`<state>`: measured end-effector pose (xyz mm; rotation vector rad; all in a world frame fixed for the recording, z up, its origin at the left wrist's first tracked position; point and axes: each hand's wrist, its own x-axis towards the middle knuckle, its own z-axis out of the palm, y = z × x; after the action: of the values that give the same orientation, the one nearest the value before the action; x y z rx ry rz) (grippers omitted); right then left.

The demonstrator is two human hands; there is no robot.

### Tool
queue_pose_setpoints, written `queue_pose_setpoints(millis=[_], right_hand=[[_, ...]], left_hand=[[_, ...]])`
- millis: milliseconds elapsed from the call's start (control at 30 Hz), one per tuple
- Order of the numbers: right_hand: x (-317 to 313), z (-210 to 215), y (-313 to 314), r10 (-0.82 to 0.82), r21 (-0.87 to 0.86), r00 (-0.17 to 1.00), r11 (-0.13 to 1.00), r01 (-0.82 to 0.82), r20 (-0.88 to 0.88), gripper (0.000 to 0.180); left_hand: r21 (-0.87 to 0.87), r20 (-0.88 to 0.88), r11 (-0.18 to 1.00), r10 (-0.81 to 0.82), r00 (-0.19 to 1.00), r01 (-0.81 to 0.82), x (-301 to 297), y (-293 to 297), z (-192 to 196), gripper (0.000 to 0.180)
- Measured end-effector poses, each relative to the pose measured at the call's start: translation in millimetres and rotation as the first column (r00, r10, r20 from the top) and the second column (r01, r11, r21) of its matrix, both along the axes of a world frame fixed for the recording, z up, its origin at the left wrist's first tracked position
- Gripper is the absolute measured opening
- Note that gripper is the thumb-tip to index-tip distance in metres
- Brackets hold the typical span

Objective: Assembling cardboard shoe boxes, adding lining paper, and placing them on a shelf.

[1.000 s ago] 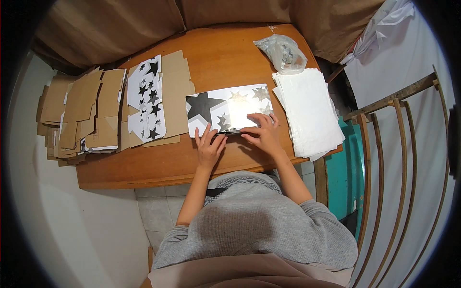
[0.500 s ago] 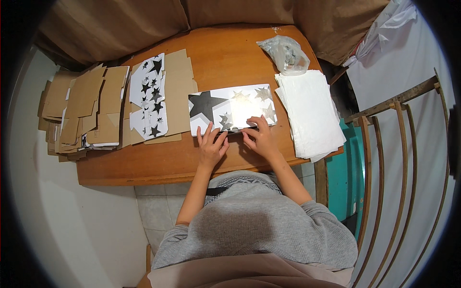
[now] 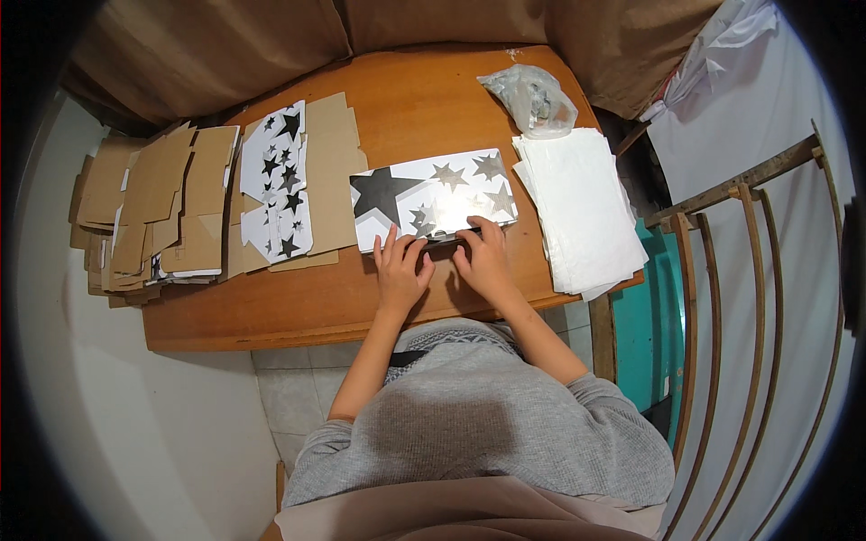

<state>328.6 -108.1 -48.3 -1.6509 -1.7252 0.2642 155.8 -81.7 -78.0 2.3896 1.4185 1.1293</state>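
Observation:
A flat white box [image 3: 451, 197] with black and silvery stars lies on the wooden table in front of me, its lid down. My left hand [image 3: 401, 278] is at the left part of its near edge, with spread fingertips touching the rim and the thumb apart from it. Farther right along the same edge, my right hand [image 3: 484, 261] rests its fingertips on the box, thumb pointing toward the near side. Neither hand is wrapped round the box. A small dark gap shows at the edge between the hands.
On the left, flat star-printed box blanks [image 3: 284, 185] lie on brown cardboard, beside piles of folded cardboard [image 3: 162, 198]. A stack of white paper sheets [image 3: 582, 212] is at the right, below a clear plastic bag [image 3: 534, 99]. Wooden rails [image 3: 762, 261] stand beyond the table's right side.
Both hands remain at the box's near edge. The right fingers have shifted slightly, and the left fingers have drawn a little closer together. The shiny glare on the lid has moved.

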Motion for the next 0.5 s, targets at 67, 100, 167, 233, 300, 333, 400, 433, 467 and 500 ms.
queue_pose_setpoints(millis=[67, 100, 167, 233, 300, 333, 400, 433, 467, 500], right_hand=[[4.8, -2.2, 0.5, 0.004, -0.024, 0.999, 1.000, -0.005, -0.053, 0.024], [6.7, -3.4, 0.8, 0.010, -0.049, 0.994, 0.999, -0.016, -0.107, 0.024], [8.9, -5.7, 1.4, 0.012, -0.060, 0.989, 0.998, -0.021, -0.145, 0.024], [10.0, -8.0, 0.7, 0.014, -0.069, 0.983, 0.997, -0.027, -0.182, 0.024], [10.0, -8.4, 0.1, 0.013, -0.060, 0.983, 0.998, -0.024, -0.182, 0.024], [9.5, -8.7, 0.1, 0.012, -0.060, 0.983, 0.998, -0.023, -0.182, 0.024], [8.1, -8.9, -0.4, 0.007, -0.032, 0.986, 0.999, -0.013, -0.165, 0.024], [9.1, -8.9, -0.5, 0.007, -0.032, 0.986, 0.999, -0.012, -0.165, 0.024], [10.9, -8.7, -0.3, 0.022, -0.030, 0.985, 0.999, -0.027, -0.172, 0.025], [12.0, -8.5, -0.1, 0.037, -0.028, 0.983, 0.999, -0.042, -0.178, 0.026]], left_hand=[[-0.019, 0.018, 1.000, -0.003, 1.000, 0.003, -0.2, 0.9, 1.0, 0.024], [-0.039, 0.035, 0.999, -0.002, 0.999, 0.004, -0.2, 1.1, 1.3, 0.023], [-0.072, 0.060, 0.997, -0.002, 0.998, 0.007, 1.1, 1.0, 2.1, 0.023], [-0.105, 0.085, 0.994, -0.002, 0.996, 0.011, 1.8, 1.5, 3.2, 0.022], [-0.157, 0.109, 0.987, -0.005, 0.994, 0.022, 1.4, 2.2, 2.7, 0.022], [-0.157, 0.109, 0.987, -0.006, 0.994, 0.023, 1.4, 2.6, 2.6, 0.022], [-0.148, 0.104, 0.989, -0.016, 0.994, 0.031, 1.6, 2.3, 2.1, 0.021], [-0.148, 0.104, 0.988, -0.017, 0.994, 0.032, 1.4, 2.3, 1.0, 0.021], [-0.136, 0.093, 0.990, -0.015, 0.996, 0.028, 0.8, 2.6, -0.6, 0.022], [-0.124, 0.082, 0.992, -0.014, 0.996, 0.024, 0.3, 2.7, -2.2, 0.023]])
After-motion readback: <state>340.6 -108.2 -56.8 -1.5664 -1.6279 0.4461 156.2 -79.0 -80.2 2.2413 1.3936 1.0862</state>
